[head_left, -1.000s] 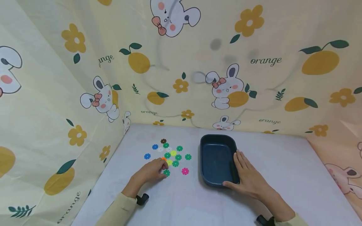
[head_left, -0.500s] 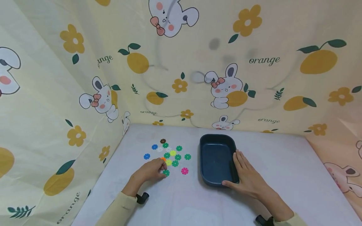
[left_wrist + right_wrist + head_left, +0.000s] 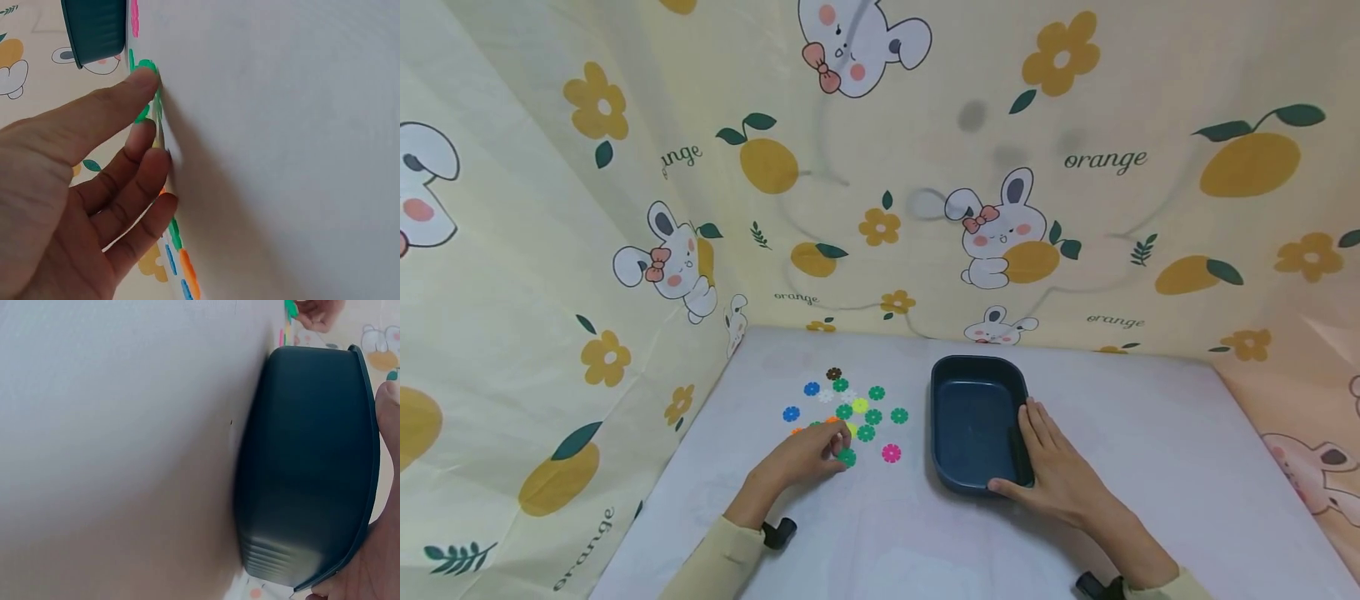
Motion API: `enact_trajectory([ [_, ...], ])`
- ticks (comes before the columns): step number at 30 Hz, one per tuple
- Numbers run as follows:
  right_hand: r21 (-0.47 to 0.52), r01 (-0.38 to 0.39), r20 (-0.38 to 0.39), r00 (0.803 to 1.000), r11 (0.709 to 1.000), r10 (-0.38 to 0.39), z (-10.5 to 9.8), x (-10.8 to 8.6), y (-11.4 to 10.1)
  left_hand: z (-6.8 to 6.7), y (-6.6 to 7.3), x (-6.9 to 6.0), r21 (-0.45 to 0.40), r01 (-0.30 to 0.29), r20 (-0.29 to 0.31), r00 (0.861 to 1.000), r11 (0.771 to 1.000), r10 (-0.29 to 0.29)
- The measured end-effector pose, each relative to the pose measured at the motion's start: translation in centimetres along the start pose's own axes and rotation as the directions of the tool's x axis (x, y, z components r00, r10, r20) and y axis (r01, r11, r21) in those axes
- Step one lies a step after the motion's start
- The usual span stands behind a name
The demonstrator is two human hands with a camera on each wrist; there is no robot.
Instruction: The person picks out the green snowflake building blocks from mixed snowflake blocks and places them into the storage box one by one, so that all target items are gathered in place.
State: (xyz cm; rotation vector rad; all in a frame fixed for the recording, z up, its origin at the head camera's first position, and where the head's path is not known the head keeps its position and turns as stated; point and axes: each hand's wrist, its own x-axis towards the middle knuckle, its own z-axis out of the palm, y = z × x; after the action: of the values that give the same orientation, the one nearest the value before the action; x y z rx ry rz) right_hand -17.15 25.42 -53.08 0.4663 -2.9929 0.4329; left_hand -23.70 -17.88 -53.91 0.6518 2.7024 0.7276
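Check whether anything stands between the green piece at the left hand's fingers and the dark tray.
A flat pink piece lies on the table between the green piece and the tray; beyond it, only the tray's own wall rises.

the tray and discs look like smooth plastic.

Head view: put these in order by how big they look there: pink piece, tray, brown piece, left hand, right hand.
1. Tray
2. Right hand
3. Left hand
Last, unranked: pink piece and brown piece; they look close in size, and the pink one lies nearer the camera.
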Motion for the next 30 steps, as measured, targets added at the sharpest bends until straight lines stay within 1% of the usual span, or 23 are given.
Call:
enact_trajectory([
  [4, 0.011, -0.01, 0.0, 1.0, 1.0, 0.01, 0.2, 0.1, -0.1, 0.2, -0.2, 0.2, -0.068, 0.006, 0.003, 1.0, 0.998, -0.006],
  [9, 0.02, -0.013, 0.002, 1.0, 1.0, 0.013, 0.2, 0.1, -0.2, 0.3, 0.0, 0.5, -0.157, -0.036, -0.001, 0.999, 0.987, 0.036],
  [11, 0.028, -0.007, 0.002, 1.0, 1.0, 0.007, 0.2, 0.2, -0.1, 0.3, 0.2, 0.7, -0.197, -0.062, -0.02, 0.998, 0.978, 0.059],
  [15, 0.039, -0.008, 0.022, 1.0, 0.999, 0.007, 0.2, 0.4, 0.0, 0.4, 0.9, 1.6, -0.286, -0.085, -0.078, 0.995, 0.955, 0.065],
  [19, 0.044, -0.014, 0.028, 1.0, 0.999, 0.013, 0.4, 0.5, 0.2, 0.1, 2.6, 2.9, -0.365, -0.113, -0.147, 0.987, 0.924, 0.063],
  [22, 0.047, -0.01, 0.018, 1.0, 0.999, 0.01, 0.3, 0.5, 0.2, -0.3, 4.2, 3.9, -0.395, -0.148, -0.186, 0.979, 0.907, 0.079],
  [26, 0.053, -0.001, 0.001, 1.0, 0.999, 0.001, 0.3, 0.6, 0.1, -0.7, 6.6, 5.3, -0.391, -0.159, -0.195, 0.977, 0.907, 0.087],
  [28, 0.053, 0.0, -0.004, 1.0, 0.999, 0.0, 0.4, 0.6, 0.1, -0.8, 7.9, 5.9, -0.378, -0.16, -0.187, 0.978, 0.912, 0.094],
  [30, 0.057, -0.004, -0.004, 1.0, 0.998, 0.004, 0.6, 0.6, 0.1, -0.6, 8.9, 6.7, -0.367, -0.174, -0.178, 0.977, 0.914, 0.115],
])
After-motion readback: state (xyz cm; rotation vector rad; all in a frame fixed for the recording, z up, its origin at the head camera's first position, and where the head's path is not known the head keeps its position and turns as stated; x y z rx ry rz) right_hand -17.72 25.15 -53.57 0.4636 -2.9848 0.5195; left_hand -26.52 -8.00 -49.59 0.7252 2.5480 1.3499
